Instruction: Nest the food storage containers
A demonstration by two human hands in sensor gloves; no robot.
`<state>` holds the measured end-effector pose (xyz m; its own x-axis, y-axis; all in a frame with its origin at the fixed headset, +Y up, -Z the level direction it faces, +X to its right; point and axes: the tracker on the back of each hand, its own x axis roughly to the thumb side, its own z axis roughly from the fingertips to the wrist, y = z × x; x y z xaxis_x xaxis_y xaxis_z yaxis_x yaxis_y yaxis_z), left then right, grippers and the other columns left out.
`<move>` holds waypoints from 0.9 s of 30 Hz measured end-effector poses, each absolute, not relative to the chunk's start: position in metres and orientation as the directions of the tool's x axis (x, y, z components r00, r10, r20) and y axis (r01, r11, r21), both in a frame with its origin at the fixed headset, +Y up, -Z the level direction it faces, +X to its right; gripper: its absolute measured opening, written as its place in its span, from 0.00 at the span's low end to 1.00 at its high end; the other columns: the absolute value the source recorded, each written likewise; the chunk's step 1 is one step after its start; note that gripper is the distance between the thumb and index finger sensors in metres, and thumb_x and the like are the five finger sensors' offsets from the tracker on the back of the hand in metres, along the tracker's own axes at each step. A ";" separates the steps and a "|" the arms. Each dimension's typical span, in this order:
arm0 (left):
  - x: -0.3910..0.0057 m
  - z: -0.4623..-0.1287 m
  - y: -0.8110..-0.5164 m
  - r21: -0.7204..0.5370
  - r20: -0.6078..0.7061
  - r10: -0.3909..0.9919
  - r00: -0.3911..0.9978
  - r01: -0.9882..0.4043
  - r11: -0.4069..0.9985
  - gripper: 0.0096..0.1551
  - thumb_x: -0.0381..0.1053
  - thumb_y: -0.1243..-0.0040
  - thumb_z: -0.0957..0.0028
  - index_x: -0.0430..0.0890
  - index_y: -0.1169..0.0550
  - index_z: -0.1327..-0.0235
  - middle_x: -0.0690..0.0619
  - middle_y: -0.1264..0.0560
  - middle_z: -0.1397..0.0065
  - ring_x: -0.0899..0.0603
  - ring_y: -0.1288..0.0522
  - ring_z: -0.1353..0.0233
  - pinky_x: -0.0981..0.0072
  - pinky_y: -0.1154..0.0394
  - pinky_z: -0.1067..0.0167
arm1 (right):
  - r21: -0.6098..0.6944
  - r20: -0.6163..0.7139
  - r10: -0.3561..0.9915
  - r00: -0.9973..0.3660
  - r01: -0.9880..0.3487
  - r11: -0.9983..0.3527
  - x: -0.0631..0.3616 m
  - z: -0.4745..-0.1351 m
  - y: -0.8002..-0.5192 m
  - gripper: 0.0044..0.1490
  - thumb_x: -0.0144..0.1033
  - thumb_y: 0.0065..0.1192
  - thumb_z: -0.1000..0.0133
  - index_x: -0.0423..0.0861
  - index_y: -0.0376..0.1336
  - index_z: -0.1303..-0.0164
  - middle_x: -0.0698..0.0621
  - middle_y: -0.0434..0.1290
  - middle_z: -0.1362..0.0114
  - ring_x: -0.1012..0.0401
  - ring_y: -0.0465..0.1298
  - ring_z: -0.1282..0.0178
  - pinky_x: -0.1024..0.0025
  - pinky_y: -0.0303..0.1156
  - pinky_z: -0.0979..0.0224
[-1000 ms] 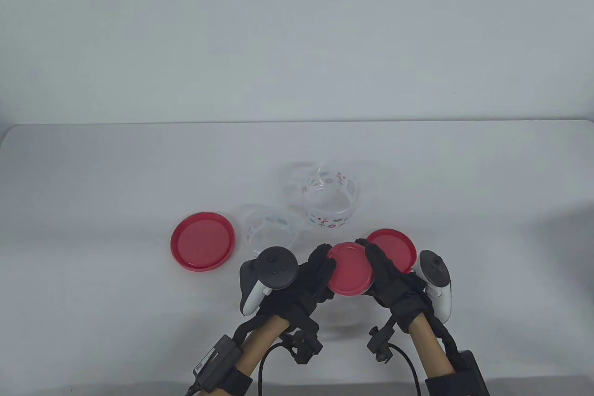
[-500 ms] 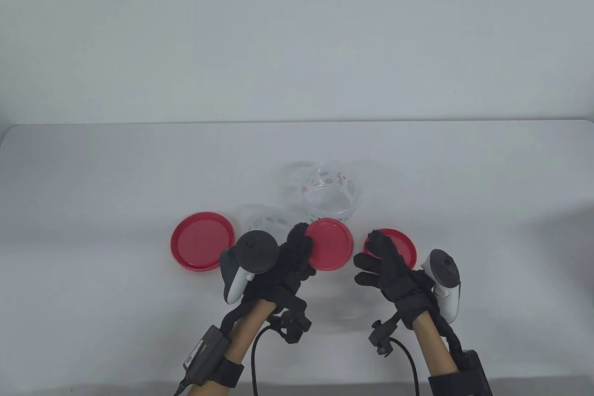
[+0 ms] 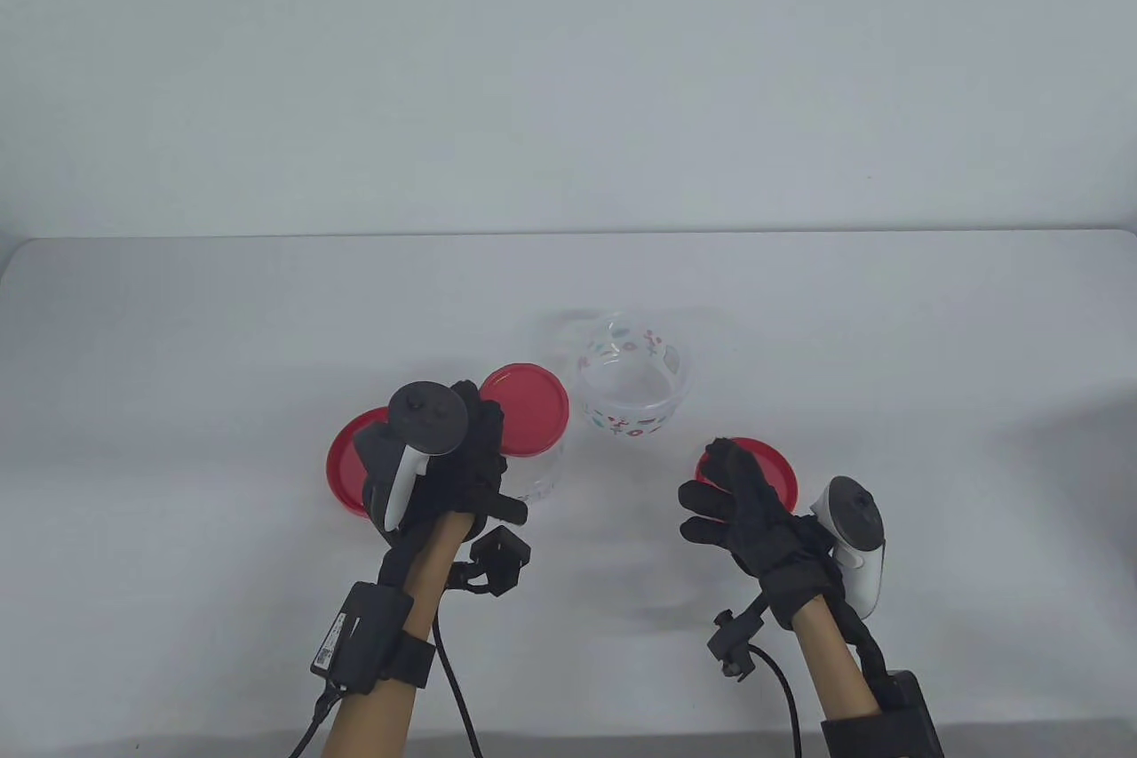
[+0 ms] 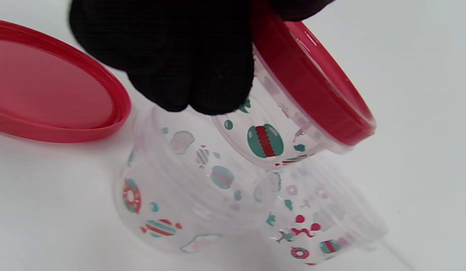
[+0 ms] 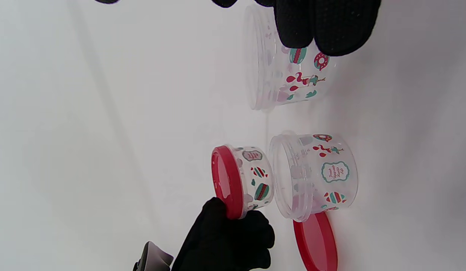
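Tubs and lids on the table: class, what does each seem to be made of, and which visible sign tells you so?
Tubs: likely clear, thin plastic with a glossy finish; the table shows through the walls, which carry printed red and teal pictures. Lids: likely opaque red plastic, smooth with a slight sheen; light glints along the moulded rim. Gloves: black knit fabric, matte, by the fine weave.

The worktop (image 3: 178, 349) is a matt, smooth white surface. The containers are thin clear plastic with printed teal and red motifs: the small lidded container (image 4: 270, 135) and the open container (image 3: 635, 385) toward the worktop's middle show faint ribbing below the rim. The red lids, such as the lid (image 4: 48, 94) lying flat, are glossy smooth plastic. The left hand (image 3: 471, 456) and right hand (image 3: 746, 509) wear black knitted cloth gloves; the right fingers (image 5: 293, 22) show a dotted grip texture. The trackers (image 3: 857, 545) are matt plastic.
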<state>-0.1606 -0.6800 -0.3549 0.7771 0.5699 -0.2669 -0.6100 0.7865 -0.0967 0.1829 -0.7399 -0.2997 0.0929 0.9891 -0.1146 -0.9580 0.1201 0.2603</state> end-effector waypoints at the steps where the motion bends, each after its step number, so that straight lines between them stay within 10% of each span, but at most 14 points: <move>1: -0.160 -0.357 -0.682 -0.111 -0.282 0.541 0.792 -0.587 0.802 0.37 0.58 0.64 0.28 0.41 0.49 0.12 0.51 0.17 0.47 0.38 0.20 0.48 0.58 0.21 0.55 | 0.260 -0.115 0.989 0.093 -0.958 0.121 0.183 -0.300 -0.740 0.49 0.59 0.31 0.29 0.32 0.34 0.15 0.28 0.35 0.17 0.35 0.54 0.24 0.40 0.61 0.32; 27: -0.133 -0.377 -0.716 -0.331 -0.418 -0.009 0.909 -0.142 0.933 0.41 0.64 0.60 0.31 0.44 0.47 0.11 0.59 0.17 0.54 0.42 0.19 0.54 0.63 0.20 0.61 | 0.270 -0.120 0.988 0.093 -0.955 0.122 0.182 -0.300 -0.740 0.49 0.58 0.32 0.29 0.32 0.34 0.15 0.28 0.35 0.18 0.35 0.54 0.24 0.40 0.61 0.32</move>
<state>-0.1326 -0.7160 -0.3765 0.9086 -0.0094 -0.4176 -0.1424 0.9328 -0.3309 0.1818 -0.7404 -0.3001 0.0926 0.9885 -0.1197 -0.9550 0.1221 0.2703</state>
